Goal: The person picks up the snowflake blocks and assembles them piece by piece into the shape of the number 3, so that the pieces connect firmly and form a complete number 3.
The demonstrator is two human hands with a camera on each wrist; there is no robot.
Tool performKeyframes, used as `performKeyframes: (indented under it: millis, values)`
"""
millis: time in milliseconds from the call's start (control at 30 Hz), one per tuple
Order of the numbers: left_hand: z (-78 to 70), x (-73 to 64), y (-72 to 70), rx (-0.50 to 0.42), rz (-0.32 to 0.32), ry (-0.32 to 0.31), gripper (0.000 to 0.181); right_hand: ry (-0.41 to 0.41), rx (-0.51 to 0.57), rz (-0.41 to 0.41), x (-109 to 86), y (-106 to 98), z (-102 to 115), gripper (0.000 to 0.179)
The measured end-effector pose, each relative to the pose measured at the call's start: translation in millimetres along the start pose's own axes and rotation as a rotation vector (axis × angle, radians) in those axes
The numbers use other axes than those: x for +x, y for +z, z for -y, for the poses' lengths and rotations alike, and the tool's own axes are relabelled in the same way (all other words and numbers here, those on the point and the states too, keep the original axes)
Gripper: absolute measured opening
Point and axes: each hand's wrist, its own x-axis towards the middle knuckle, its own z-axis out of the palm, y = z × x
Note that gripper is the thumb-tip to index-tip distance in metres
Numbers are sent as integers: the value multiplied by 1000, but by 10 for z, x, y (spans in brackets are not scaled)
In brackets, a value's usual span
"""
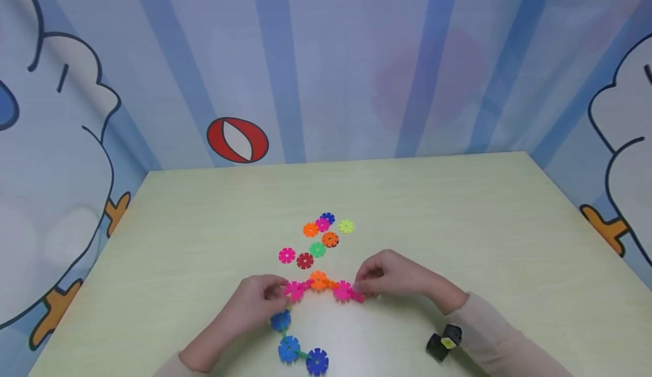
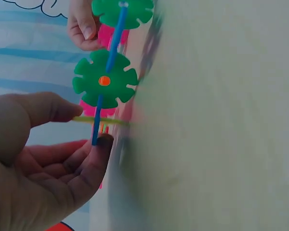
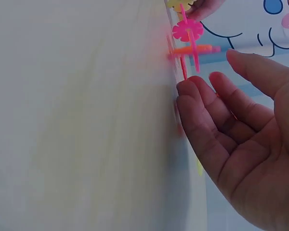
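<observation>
A curved chain of interlocking flower-shaped plastic discs (image 1: 288, 349) lies on the table, its near part blue with green links, its far part pink and orange. My left hand (image 1: 257, 303) is at the bend between these parts. In the left wrist view, its thumb and fingers pinch a yellow disc (image 2: 119, 122) beside a blue disc (image 2: 97, 126) seen edge-on. My right hand (image 1: 392, 275) is at the right end of the chain, by a pink disc (image 1: 343, 291). In the right wrist view, its thumb stands apart from the bent fingers, whose tips are close to the chain; contact is unclear.
Loose discs lie beyond the chain, among them a dark red disc (image 1: 305, 261), a green disc (image 1: 317, 249) and a yellow-green disc (image 1: 346, 226). A small black device (image 1: 444, 343) is beside my right forearm. A printed backdrop (image 1: 346, 65) stands behind the table (image 1: 489, 218).
</observation>
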Motion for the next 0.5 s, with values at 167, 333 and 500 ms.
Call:
performKeyframes:
  millis: [167,333,500]
  values:
    - [32,96,-121,43,82,104,29,36,-22,-25,115,-62,-11,13]
    - [57,201,-230,58,138,169,28,38,-37,-79,301,-206,-46,12]
    - [78,308,-309,67,188,209,29,41,-40,-140,521,-402,-69,17]
